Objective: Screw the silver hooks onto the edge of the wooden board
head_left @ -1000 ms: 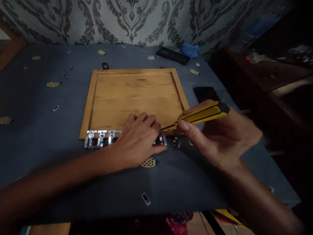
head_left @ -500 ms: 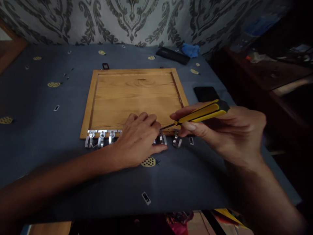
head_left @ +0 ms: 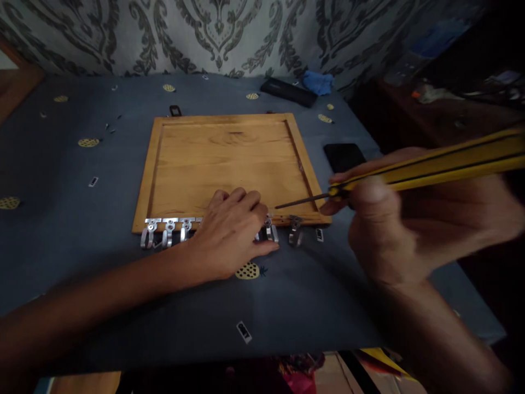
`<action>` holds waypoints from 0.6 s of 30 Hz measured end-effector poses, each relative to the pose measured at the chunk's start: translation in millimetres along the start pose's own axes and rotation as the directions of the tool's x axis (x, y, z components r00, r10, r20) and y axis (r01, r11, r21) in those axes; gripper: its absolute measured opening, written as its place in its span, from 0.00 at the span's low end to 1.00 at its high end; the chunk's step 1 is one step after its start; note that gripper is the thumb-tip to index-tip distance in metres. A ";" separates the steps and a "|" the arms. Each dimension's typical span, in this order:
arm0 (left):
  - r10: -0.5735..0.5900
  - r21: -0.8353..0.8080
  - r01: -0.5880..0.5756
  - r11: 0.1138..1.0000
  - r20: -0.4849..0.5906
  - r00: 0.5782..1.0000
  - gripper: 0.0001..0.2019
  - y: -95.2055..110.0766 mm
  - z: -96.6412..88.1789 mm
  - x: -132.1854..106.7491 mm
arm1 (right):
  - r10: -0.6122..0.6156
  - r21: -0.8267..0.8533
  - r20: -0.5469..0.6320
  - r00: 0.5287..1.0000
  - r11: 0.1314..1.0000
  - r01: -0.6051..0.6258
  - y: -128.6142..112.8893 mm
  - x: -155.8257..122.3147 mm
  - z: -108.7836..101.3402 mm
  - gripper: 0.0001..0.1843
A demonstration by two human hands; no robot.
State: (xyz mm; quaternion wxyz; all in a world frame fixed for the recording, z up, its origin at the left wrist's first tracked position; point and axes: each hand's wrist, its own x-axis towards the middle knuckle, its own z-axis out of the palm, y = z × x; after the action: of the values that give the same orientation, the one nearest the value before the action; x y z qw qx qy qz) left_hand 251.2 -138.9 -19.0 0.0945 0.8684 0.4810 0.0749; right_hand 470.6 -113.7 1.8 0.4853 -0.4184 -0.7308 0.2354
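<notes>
Gripping a yellow-and-black screwdriver (head_left: 435, 166) in the right hand (head_left: 422, 230), slanting it over a wooden panel (head_left: 221, 164) on the counter (head_left: 164, 323). Resting the left hand (head_left: 232, 235), bent-fingered, across metal hooks (head_left: 169, 225) along the near edge (cannot tell whether gripping any).

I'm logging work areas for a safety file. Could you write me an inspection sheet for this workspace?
Surface: blue-grey tablecloth with printed pineapples.
Job's things: framed wooden board lying flat; metal hooks along its near edge, some hidden by a hand; yellow-and-black screwdriver, its tip over the board, contact unclear.
Clutter: black elongated case and blue cloth at the back; flat black object right of the board; small bits at left.
Hands: left hand lies over the near edge and hooks; right hand grips the screwdriver.
Cables: nothing seen for certain; the right side is dim.
Surroundings: patterned backdrop behind; dark furniture at right.
</notes>
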 end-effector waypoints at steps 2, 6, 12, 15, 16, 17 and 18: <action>-0.003 0.008 0.003 1.000 0.010 1.000 0.18 0.4 -1.0 0.7 | 0.000 -0.005 -0.019 1.000 1.000 0.000 -3.3 -1.0 7.2 0.11; 0.003 0.011 -0.003 1.000 0.012 1.000 0.19 0.7 -1.2 1.3 | -0.059 -0.048 -0.054 0.997 0.997 0.056 -7.0 -3.6 29.1 0.08; 0.009 0.011 -0.009 1.000 -0.006 1.000 0.19 0.7 0.4 0.7 | -0.166 -0.078 -0.044 0.985 0.984 0.163 -2.5 -4.1 36.7 0.05; 0.009 0.011 -0.009 1.000 -0.009 1.000 0.19 0.6 0.0 0.4 | -0.137 -0.055 -0.013 0.990 0.989 0.136 -1.9 -4.7 36.5 0.06; 0.010 0.010 -0.010 1.000 -0.010 1.000 0.19 0.5 -0.2 0.2 | -0.134 -0.048 -0.013 0.991 0.990 0.133 -2.1 -4.9 36.8 0.06; 0.012 0.009 -0.012 1.000 -0.011 1.000 0.20 0.4 -0.2 0.0 | -0.137 -0.043 -0.022 0.990 0.990 0.136 -2.3 -5.0 37.4 0.06; 0.013 0.008 -0.013 1.000 -0.011 1.000 0.20 0.2 -0.2 -0.2 | -0.134 -0.043 -0.026 0.991 0.990 0.133 -2.5 -5.0 37.9 0.05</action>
State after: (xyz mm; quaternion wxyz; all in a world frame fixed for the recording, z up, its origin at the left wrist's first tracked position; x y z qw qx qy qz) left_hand 251.3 -139.1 -18.7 0.0879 0.8715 0.4760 0.0785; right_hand 436.2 -117.0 -14.8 0.5018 -0.3818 -0.7547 0.1812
